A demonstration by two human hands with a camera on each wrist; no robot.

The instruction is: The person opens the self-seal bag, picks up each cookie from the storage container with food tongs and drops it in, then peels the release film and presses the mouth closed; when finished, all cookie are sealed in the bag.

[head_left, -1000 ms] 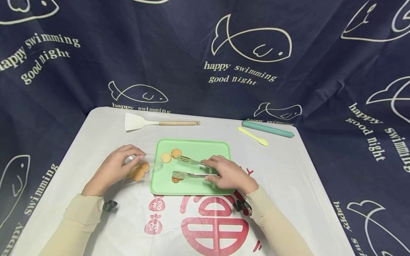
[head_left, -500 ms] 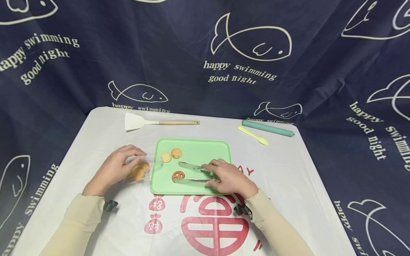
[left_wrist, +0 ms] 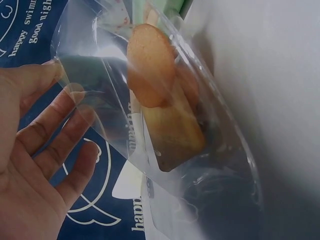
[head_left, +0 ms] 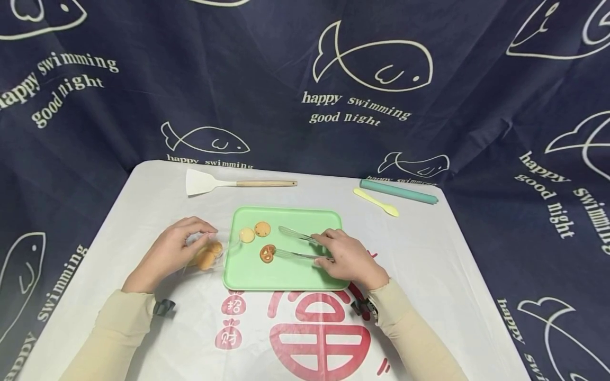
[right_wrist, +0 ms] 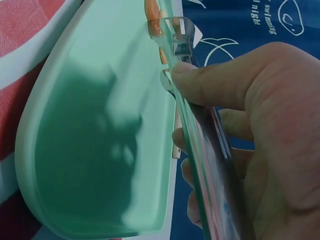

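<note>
My left hand (head_left: 177, 246) pinches the edge of a clear plastic bag (left_wrist: 210, 195) at the tray's left side. Inside the bag lie a round golden cookie (left_wrist: 150, 65) and a longer yellowish one (left_wrist: 175, 135). Metal tongs (head_left: 299, 255) are held in my right hand (head_left: 350, 258), low over the green tray (head_left: 314, 218), their arms spread apart. The lower arm's tip meets the right edge of a brown pretzel-shaped cookie (head_left: 266, 257); whether it touches cannot be told. Above the pretzel cookie, a pale round cookie (head_left: 247, 235) and a speckled round cookie (head_left: 262, 229) lie side by side.
A white spatula (head_left: 202, 181) with a wooden handle lies behind the tray. At the back right are a yellow spoon (head_left: 376, 202) and a teal stick-like roll (head_left: 398, 191). A dark blue fish-print curtain (head_left: 276, 106) hangs around the table.
The tongs have shifted right and slightly away from me. The pretzel cookie, earlier partly under the lower arm, has moved a little farther back and right and shows fully. My left hand stays put.
</note>
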